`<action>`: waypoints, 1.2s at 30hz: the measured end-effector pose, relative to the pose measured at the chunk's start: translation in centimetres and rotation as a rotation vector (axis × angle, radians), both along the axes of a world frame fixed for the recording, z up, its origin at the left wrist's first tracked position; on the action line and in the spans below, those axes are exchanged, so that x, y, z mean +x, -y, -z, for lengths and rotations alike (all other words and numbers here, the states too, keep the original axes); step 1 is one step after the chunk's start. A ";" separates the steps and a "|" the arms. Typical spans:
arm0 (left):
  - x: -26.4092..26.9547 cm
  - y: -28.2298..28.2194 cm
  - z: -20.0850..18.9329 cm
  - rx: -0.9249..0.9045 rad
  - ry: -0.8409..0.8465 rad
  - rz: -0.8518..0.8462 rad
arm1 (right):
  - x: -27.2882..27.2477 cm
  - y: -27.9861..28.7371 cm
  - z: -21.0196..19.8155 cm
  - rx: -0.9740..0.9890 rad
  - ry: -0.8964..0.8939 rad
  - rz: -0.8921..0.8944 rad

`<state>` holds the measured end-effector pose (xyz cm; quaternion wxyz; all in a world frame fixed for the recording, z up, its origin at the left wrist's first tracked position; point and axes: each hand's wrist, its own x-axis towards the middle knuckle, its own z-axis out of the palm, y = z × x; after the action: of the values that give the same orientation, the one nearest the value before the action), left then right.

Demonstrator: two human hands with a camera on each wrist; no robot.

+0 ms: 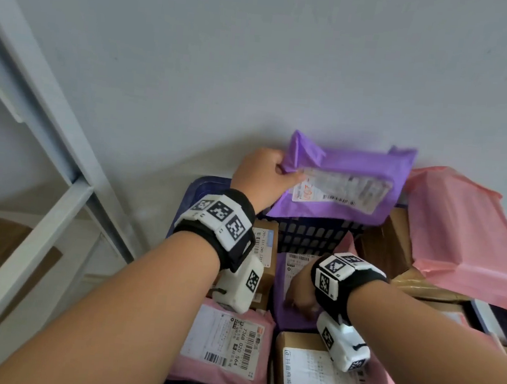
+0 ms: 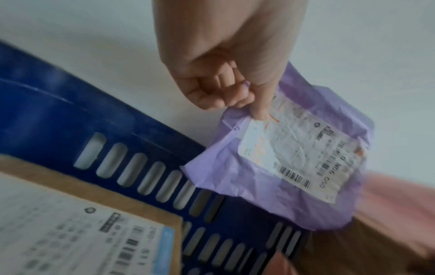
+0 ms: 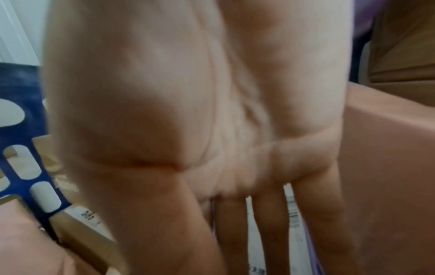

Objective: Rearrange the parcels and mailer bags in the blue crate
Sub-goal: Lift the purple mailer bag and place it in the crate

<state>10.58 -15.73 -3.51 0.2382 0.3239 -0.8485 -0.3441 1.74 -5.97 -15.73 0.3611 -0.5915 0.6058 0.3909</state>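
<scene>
Blue crate [image 1: 313, 236]: dark blue plastic, far wall pierced with rows of rounded slots, set against a pale wall [image 1: 259, 53]; packed nearly edge to edge, with open room only above the far rim.

Lifted purple mailer bag [image 1: 344, 182]: thin crinkled film, soft rectangle, white barcoded label facing the camera; held in the air over the crate's far rim, its lower edge overlapping the slotted wall. Left hand [image 1: 263, 177] pinches its top left corner, thumb on the label side and fingers curled behind.

Second purple mailer bag [image 1: 290, 297]: lies flat inside the crate, mid-way, label up. Right hand [image 1: 301, 292] reaches down onto it, fingers [image 3: 235, 228] straight and slightly spread; whether they press on it cannot be told.

Pink mailer bag, near left [image 1: 225, 344]: flat, smooth film, large white label with barcodes, inside the crate just beside the second purple bag.

Cardboard box, near right [image 1: 305, 379]: brown, rigid, square-edged, white label on top.

Cardboard box, far left [image 1: 266, 255]: brown, labelled, standing against the slotted wall.

Large pink mailer bag [image 1: 464, 240]: bulky, creased, resting on brown boxes [image 1: 392, 248] at the crate's right side and rising above the rim.

White metal rack [image 1: 49, 147]: angled posts to the left, beside the crate
</scene>
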 end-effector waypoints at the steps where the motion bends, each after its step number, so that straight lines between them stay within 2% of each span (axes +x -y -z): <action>1: 0.2 0.3 -0.2 0.056 -0.048 -0.035 | -0.6 0.1 1.3 -0.010 0.002 -0.001; 3: 0.6 0.8 -0.6 0.127 -0.104 -0.071 | -1.1 0.3 1.7 -0.019 -0.055 -0.016; 4: 0.8 0.9 -0.7 0.140 -0.111 -0.077 | -0.4 0.0 -0.1 -0.044 -0.044 0.068; 5: 1.0 0.9 -0.9 0.145 -0.106 -0.080 | 0.1 -0.2 -1.2 -0.034 -0.037 0.065; 11: 3.1 1.1 -2.3 0.271 -0.131 -0.129 | 0.4 -0.9 -5.9 -0.488 0.009 0.422; 14: 4.3 1.1 -3.5 0.301 -0.131 -0.169 | -0.7 -1.5 -8.3 -0.567 0.029 0.425; 19: 6.1 0.8 -4.5 0.433 0.067 -0.162 | -1.3 -3.6 -11.6 -0.642 0.070 0.640; 23: 7.2 0.7 -4.0 0.490 0.136 -0.220 | -1.8 -4.6 -12.5 -0.697 0.127 0.867; 26: 8.5 1.3 -3.0 0.515 0.250 -0.229 | -2.4 -5.1 -12.5 -0.930 0.261 1.019; 28: 9.2 1.6 -2.2 0.525 0.358 -0.210 | -2.1 -5.4 -13.1 -1.053 0.482 1.236; 29: 9.5 1.6 -2.0 0.535 0.403 -0.196 | -2.0 -5.4 -13.4 -1.054 0.590 1.321; 30: 9.8 1.3 -2.0 0.555 0.446 -0.171 | -1.8 -5.4 -13.6 -1.024 0.646 1.346; 33: 10.9 0.2 -1.8 0.646 0.654 -0.035 | -0.1 -5.5 -13.8 -0.959 0.462 1.106; 36: 11.7 -0.9 -2.1 0.699 0.947 0.080 | 2.1 -5.6 -13.3 -0.732 0.380 0.989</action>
<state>22.23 -14.81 -1.38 -0.3005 0.4693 -0.7102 -0.4302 3.82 -0.38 -2.44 0.3745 -0.3863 0.8266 -0.1653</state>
